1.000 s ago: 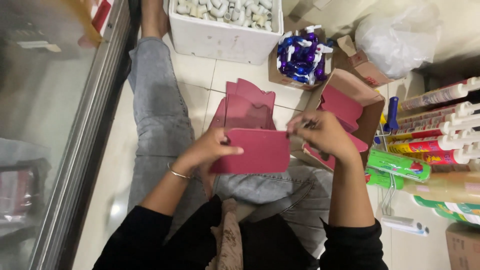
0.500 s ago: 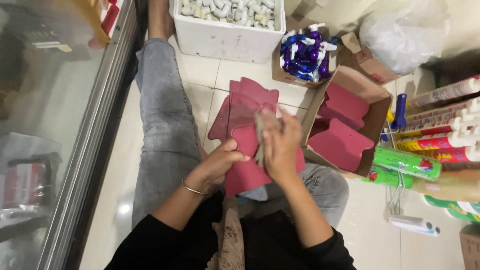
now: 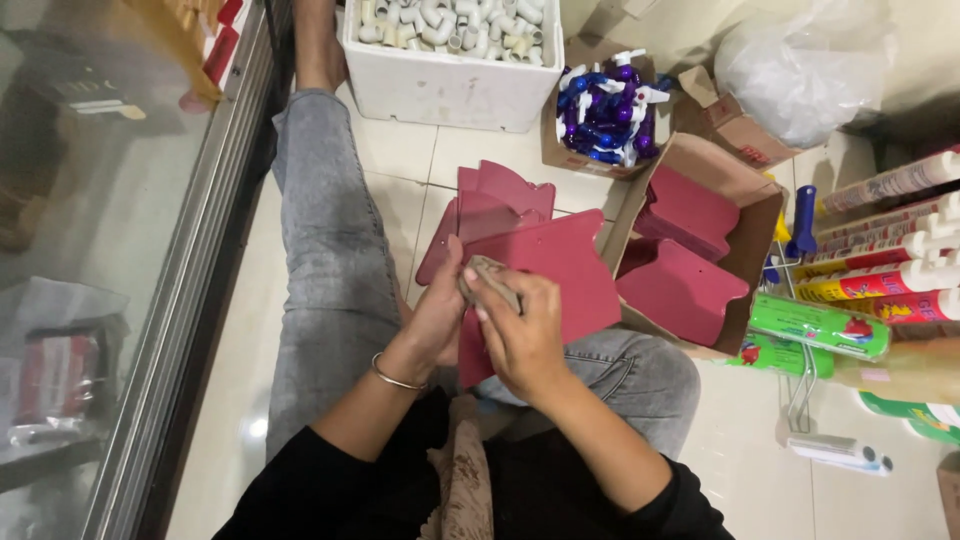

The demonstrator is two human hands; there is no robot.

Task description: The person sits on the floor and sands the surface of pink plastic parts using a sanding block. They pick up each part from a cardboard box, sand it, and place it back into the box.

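Nearest the camera: black sleeves, cut off by the bottom edge. Left hand (image 3: 440, 318), thin bangle on the wrist, grips the left edge of a dark red plastic sheet (image 3: 560, 280), thumb on top, fingers hidden underneath. Right hand (image 3: 520, 325) lies on top of the sheet, closed on a small tan cloth (image 3: 490, 278); most of the cloth is covered by the fingers, so its shape is unclear. Hands together, almost touching at the cloth. The sheet sits over the lap, its lower part hidden behind the right hand.

Legs in grey jeans (image 3: 330, 250) stretch out on the tiled floor (image 3: 760, 440); the foot is cut off at the top edge.

Just beyond the held sheet, a small pile of red sheets (image 3: 500, 195) lies on the floor, partly covered by it. To the right, an open cardboard box (image 3: 745, 195) holds more red sheets, count unclear. Right edge: sealant tubes (image 3: 900, 245), cropped. Left: glass panel (image 3: 90, 250) with reflections, contents hard to make out.

Farthest: white bin (image 3: 450, 85) of white pipe fittings, cut off at the top; a small box of blue and purple spray pumps (image 3: 610, 110); a clear plastic bag (image 3: 810, 70).
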